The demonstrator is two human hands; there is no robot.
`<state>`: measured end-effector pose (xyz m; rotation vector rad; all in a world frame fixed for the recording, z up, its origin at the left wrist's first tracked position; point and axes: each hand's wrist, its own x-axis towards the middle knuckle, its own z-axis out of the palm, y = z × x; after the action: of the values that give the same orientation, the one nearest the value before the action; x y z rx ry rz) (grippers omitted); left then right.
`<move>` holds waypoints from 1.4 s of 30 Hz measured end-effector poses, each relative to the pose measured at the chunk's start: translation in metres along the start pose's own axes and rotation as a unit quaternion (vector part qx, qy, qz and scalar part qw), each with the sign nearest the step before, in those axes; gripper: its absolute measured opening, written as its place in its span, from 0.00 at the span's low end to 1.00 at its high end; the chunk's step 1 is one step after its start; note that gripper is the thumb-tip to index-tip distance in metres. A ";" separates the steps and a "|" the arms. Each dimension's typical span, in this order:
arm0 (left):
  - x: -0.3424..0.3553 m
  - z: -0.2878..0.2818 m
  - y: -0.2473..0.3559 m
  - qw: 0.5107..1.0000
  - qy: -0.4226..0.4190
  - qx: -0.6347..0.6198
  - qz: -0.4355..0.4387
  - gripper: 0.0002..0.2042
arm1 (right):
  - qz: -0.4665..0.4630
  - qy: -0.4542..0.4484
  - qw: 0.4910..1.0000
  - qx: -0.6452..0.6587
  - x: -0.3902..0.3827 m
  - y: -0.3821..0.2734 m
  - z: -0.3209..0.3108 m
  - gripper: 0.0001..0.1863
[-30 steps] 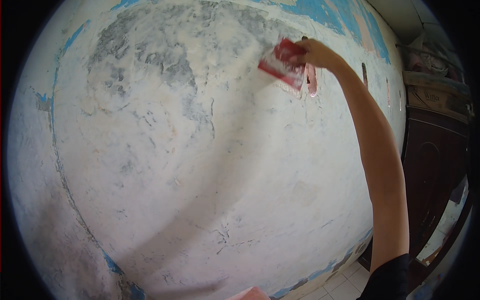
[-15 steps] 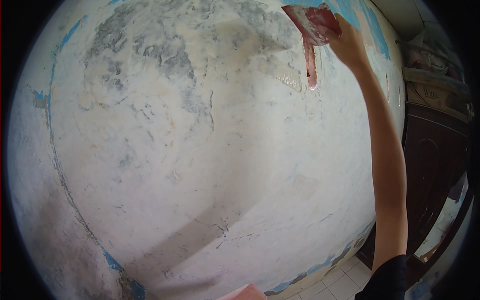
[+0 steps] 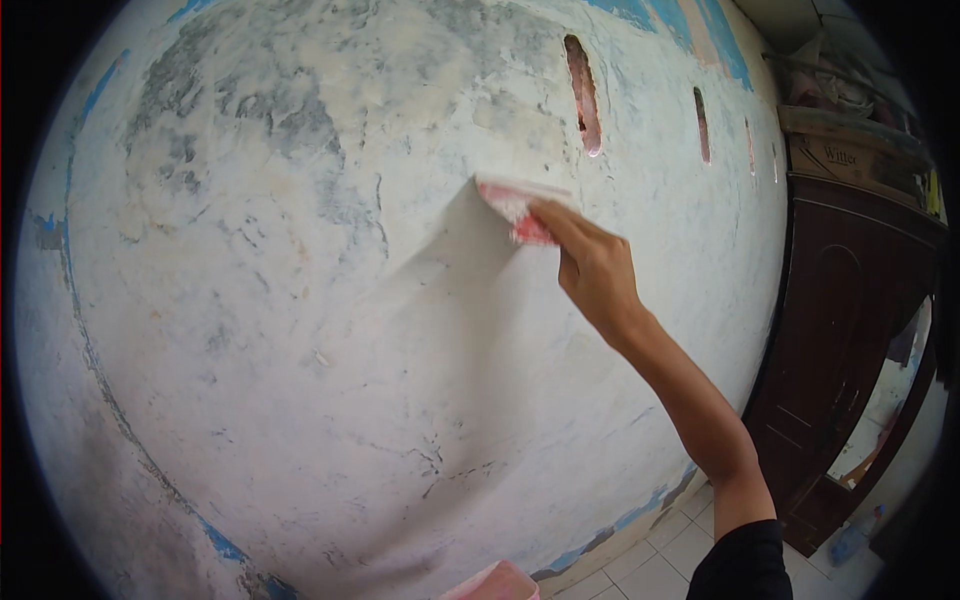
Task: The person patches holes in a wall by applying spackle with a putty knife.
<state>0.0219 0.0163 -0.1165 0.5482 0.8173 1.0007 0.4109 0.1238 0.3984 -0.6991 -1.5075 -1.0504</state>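
Observation:
My right hand point(image 3: 595, 265) grips a red scraper point(image 3: 525, 215) smeared with white paste, held at the middle of the wall, where it casts a shadow. The wall point(image 3: 250, 330) is coated in patchy white filler, with grey areas at the upper left and flaking blue paint along the top and edges. Above my hand, narrow vertical gouges point(image 3: 583, 95) show reddish material inside. A pink container point(image 3: 495, 585) pokes up at the bottom edge. My left hand is not in view.
To the right stands a dark wooden wardrobe point(image 3: 820, 280) with a mirror panel and a cardboard box point(image 3: 840, 155) and bags on top. A tiled floor point(image 3: 660, 560) shows at lower right, with a blue plastic bottle point(image 3: 855, 540) near the wardrobe.
My right hand with the scraper has swept from the upper right, over a gouge, down and leftward to mid-wall. The gouge it covered is visible again, and the view has shifted slightly.

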 end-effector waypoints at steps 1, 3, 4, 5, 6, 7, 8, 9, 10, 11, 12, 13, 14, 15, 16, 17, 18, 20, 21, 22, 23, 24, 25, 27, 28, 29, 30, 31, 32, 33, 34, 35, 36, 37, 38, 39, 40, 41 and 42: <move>-0.002 -0.001 -0.002 1.000 0.000 0.000 0.000 0.29 | -0.006 -0.012 1.000 0.009 -0.004 -0.006 -0.004 0.23; -0.006 -0.002 -0.002 1.000 0.001 0.003 0.002 0.29 | 0.033 -0.043 0.998 0.025 0.004 -0.005 -0.018 0.22; -0.008 -0.003 -0.002 1.000 0.003 0.002 0.006 0.29 | 0.070 -0.071 0.994 0.042 0.013 -0.005 -0.024 0.20; -0.008 -0.002 -0.001 1.000 0.000 0.004 0.008 0.29 | 0.086 -0.049 0.994 0.043 0.030 -0.002 -0.030 0.19; -0.006 0.000 0.001 1.000 -0.004 0.007 0.009 0.29 | 0.064 -0.010 0.998 0.017 0.046 0.007 -0.034 0.21; -0.005 0.001 0.002 1.000 -0.007 0.009 0.012 0.29 | 0.041 0.029 0.999 -0.007 0.061 0.017 -0.035 0.23; -0.005 0.002 0.003 1.000 -0.006 0.009 0.017 0.29 | 0.040 0.031 0.999 -0.003 0.077 0.025 -0.027 0.23; -0.004 0.003 0.005 1.000 -0.009 0.012 0.018 0.29 | 0.028 0.045 0.998 -0.030 0.091 0.031 -0.022 0.26; -0.004 0.004 0.006 1.000 -0.012 0.016 0.019 0.29 | 0.018 0.058 0.997 -0.057 0.101 0.036 -0.017 0.29; -0.005 0.004 0.007 1.000 -0.012 0.018 0.020 0.28 | 0.019 0.058 0.997 -0.056 0.104 0.044 -0.005 0.29; -0.006 0.003 0.008 0.999 -0.015 0.023 0.019 0.28 | -0.010 0.045 0.995 -0.085 0.099 0.058 0.008 0.30; -0.006 0.003 0.010 0.999 -0.014 0.027 0.022 0.28 | -0.039 0.033 0.993 -0.108 0.090 0.070 0.029 0.32; -0.004 0.003 0.014 0.999 -0.018 0.032 0.021 0.28 | -0.049 0.032 0.986 -0.159 0.072 0.070 0.043 0.37; -0.004 0.003 0.015 0.999 -0.015 0.030 0.027 0.28 | -0.004 -0.008 0.992 -0.126 0.059 0.045 0.048 0.38; -0.004 0.003 0.014 0.999 -0.014 0.029 0.031 0.28 | 0.001 -0.032 0.995 -0.091 0.050 0.032 0.043 0.37; -0.006 0.004 0.013 0.999 -0.013 0.030 0.032 0.28 | 0.006 -0.059 0.997 -0.057 0.041 0.022 0.035 0.36; -0.012 0.002 0.009 0.999 -0.010 0.030 0.032 0.28 | 0.008 -0.061 0.997 -0.054 0.033 0.013 0.026 0.36; -0.021 -0.001 0.005 0.999 -0.007 0.033 0.031 0.28 | -0.021 -0.136 0.990 0.026 0.020 0.001 0.003 0.35; -0.023 0.001 0.003 0.999 -0.005 0.032 0.034 0.28 | -0.022 -0.136 0.990 0.030 0.019 -0.001 -0.007 0.35; -0.026 0.003 0.001 0.999 -0.003 0.030 0.039 0.28 | 0.012 -0.132 0.989 0.067 0.020 -0.004 -0.015 0.33; -0.026 0.005 0.001 0.999 -0.006 0.034 0.039 0.28 | 0.050 -0.129 0.986 0.095 0.019 -0.002 -0.026 0.32; -0.027 0.007 0.001 0.998 -0.009 0.036 0.041 0.28 | 0.090 -0.100 0.989 0.057 0.025 0.008 -0.029 0.29; -0.028 0.009 0.001 0.998 -0.010 0.037 0.045 0.28 | 0.069 -0.040 0.997 0.006 0.037 0.017 -0.029 0.26; -0.029 0.011 0.004 0.998 -0.015 0.044 0.047 0.28 | 0.114 0.002 0.992 -0.056 0.071 0.034 -0.035 0.23; -0.030 0.012 0.005 0.998 -0.015 0.045 0.051 0.28 | 0.125 0.024 0.990 -0.053 0.090 0.040 -0.031 0.22; -0.031 0.013 0.006 0.997 -0.017 0.048 0.052 0.28 | 0.137 0.046 0.988 -0.052 0.106 0.045 -0.028 0.22; -0.032 0.015 0.005 0.997 -0.019 0.050 0.054 0.28 | 0.137 0.047 0.988 -0.053 0.117 0.053 -0.023 0.22; -0.032 0.016 0.005 0.997 -0.021 0.052 0.055 0.28 | 0.126 0.056 0.987 -0.085 0.124 0.062 -0.017 0.23; -0.032 0.018 0.005 0.997 -0.020 0.052 0.059 0.28 | 0.114 0.065 0.985 -0.112 0.129 0.064 -0.008 0.25; -0.033 0.018 0.006 0.996 -0.016 0.051 0.065 0.28 | 0.113 0.066 0.986 -0.105 0.130 0.050 0.002 0.25; -0.034 0.017 0.007 0.996 -0.013 0.050 0.069 0.28 | 0.100 0.068 0.990 -0.067 0.126 0.030 0.009 0.26; -0.034 0.016 0.008 0.996 -0.010 0.050 0.074 0.27 | 0.086 0.070 0.993 -0.029 0.121 0.012 0.016 0.28; -0.033 0.017 0.009 0.996 -0.012 0.051 0.076 0.27 | 0.088 0.053 0.995 -0.015 0.110 0.004 0.024 0.28; -0.032 0.017 0.011 0.995 -0.013 0.054 0.077 0.27 | 0.090 0.035 0.995 -0.003 0.097 0.000 0.029 0.28; -0.032 0.017 0.011 0.995 -0.013 0.054 0.081 0.27 | 0.089 0.036 0.995 0.000 0.085 -0.011 0.028 0.28; -0.032 0.018 0.010 0.995 -0.012 0.054 0.083 0.27 | 0.062 0.012 0.998 0.028 0.072 -0.020 0.025 0.28; -0.031 0.019 0.010 0.995 -0.012 0.053 0.087 0.27 | 0.035 -0.012 0.998 0.057 0.063 -0.028 0.024 0.29; -0.031 0.020 0.010 0.994 -0.012 0.053 0.090 0.27 | 0.034 -0.012 0.998 0.059 0.057 -0.032 0.018 0.29; -0.031 0.021 0.010 0.994 -0.011 0.053 0.094 0.27 | 0.038 -0.024 0.997 0.067 0.053 -0.036 0.011 0.30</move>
<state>0.0244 -0.0073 -0.0860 0.7370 0.8138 1.1258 0.3639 0.1121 0.4413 -0.6858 -1.5641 -0.8736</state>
